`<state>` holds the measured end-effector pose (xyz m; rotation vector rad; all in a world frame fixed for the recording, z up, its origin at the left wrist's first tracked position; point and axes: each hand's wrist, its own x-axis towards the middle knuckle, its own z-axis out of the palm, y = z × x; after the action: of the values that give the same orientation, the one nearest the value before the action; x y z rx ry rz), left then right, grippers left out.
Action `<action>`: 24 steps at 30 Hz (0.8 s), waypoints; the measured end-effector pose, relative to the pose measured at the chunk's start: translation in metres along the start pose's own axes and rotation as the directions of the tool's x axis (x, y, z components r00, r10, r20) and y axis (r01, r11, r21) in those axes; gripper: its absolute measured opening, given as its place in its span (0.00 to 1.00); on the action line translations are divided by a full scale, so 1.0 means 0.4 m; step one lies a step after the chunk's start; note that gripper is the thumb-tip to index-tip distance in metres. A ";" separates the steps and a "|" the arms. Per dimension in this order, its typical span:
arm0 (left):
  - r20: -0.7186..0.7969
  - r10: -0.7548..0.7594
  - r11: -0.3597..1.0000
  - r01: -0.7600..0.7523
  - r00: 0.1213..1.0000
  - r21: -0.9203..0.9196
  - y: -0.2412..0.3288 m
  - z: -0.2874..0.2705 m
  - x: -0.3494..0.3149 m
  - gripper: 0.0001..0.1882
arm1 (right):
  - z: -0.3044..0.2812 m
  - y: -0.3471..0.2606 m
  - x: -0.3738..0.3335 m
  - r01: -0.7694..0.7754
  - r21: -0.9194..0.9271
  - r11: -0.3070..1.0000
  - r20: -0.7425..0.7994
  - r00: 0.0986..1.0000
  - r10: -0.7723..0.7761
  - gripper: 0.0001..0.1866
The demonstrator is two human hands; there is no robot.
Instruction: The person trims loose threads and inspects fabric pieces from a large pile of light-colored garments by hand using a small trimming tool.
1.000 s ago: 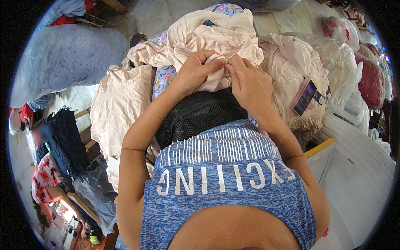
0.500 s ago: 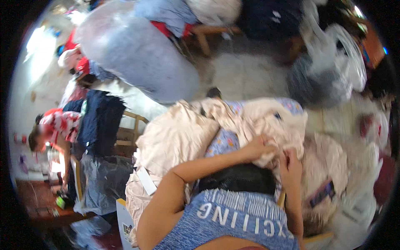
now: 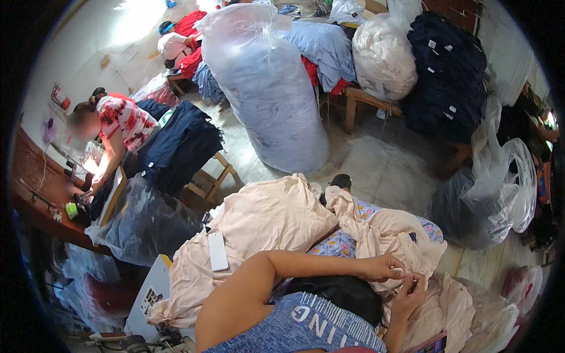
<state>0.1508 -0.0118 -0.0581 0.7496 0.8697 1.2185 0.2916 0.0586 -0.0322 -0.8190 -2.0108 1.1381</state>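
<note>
My left hand (image 3: 385, 268) reaches across my lap with its fingertips pinched together. Close against it is my right hand (image 3: 409, 290), its thumb and fingers also closed in a pinch. Whatever they hold between them is too small to make out. Just under and beyond both hands lies a pale pink garment (image 3: 421, 250) with a small dark label, draped over a flowered cloth (image 3: 335, 246) on my legs. More pale pink fabric (image 3: 276, 212) is heaped to the left, and another pile (image 3: 450, 306) hangs at the right.
A white flat rectangular thing (image 3: 218, 252) lies on the left heap. A phone (image 3: 434, 343) shows at the lower edge. Ahead stands a tall plastic sack of light blue clothes (image 3: 265, 100). Another person (image 3: 120, 126) works at the left beside dark blue garments (image 3: 179, 147).
The view has tilted up, showing more of the room ahead. My hands have come together, fingertips nearly touching, where a gap was between them before.
</note>
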 end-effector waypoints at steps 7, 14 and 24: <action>-0.376 0.410 0.811 -0.144 0.831 0.567 -0.012 -0.004 0.005 0.09 | -0.050 0.037 0.031 -0.477 0.748 0.461 0.208 0.828 0.521 0.04; -0.317 0.432 0.792 -0.187 0.844 0.582 -0.005 0.003 -0.007 0.08 | -0.043 0.025 0.028 -0.558 0.797 0.232 0.371 0.755 0.541 0.05; -0.329 0.393 0.877 -0.243 0.859 0.414 0.024 0.017 -0.011 0.10 | 0.017 -0.010 0.010 -0.318 0.366 0.875 0.241 0.940 0.241 0.15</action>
<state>0.1519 -0.0145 -0.0458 0.9854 1.3786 1.5719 0.2830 0.0570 -0.0302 -0.8275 -1.7412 1.7859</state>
